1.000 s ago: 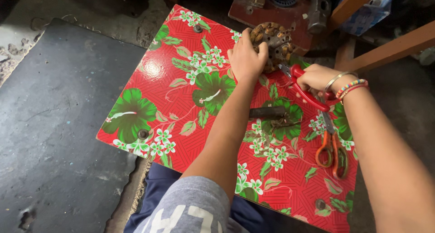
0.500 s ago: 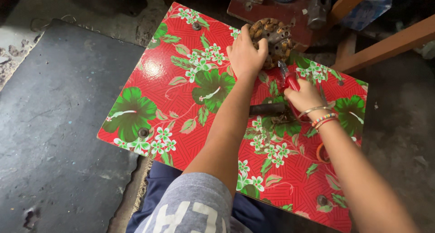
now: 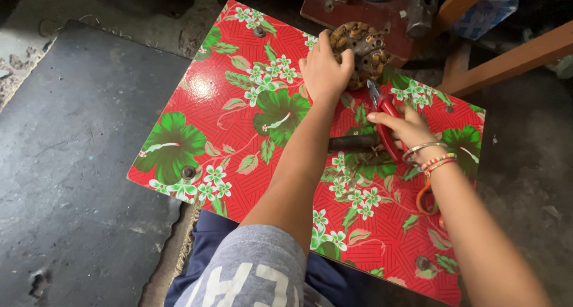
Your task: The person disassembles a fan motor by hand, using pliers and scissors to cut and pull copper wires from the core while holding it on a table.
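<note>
My left hand (image 3: 325, 74) is closed around the near side of a round metal part (image 3: 358, 51), a brownish disc with coils packed around its face. The disc stands at the far edge of the red flowered table (image 3: 197, 104), just in front of a reddish machine base (image 3: 352, 11) on the floor beyond.

My right hand (image 3: 409, 128) grips the red handles of a pair of pliers (image 3: 382, 107). The pliers' nose points up toward the lower right edge of the disc and sits just beside it; whether the tip touches the disc I cannot tell.

Handling notes:
- I judge the disc to be heavy and rigid, being metal throughout. The outer rim is the firm place to hold, as my left hand does now.
- The coils on its face look thin and easily bent. Keep fingers and pliers off them unless working on one strand.
- The tabletop is glossy and probably slick, so the disc may slide if pushed sideways.

A dark metal rod (image 3: 352, 143) lies flat on the table between my forearms. A pair of orange-handled scissors (image 3: 425, 196) lies partly hidden under my right wrist, which wears bangles (image 3: 431, 156).
</note>
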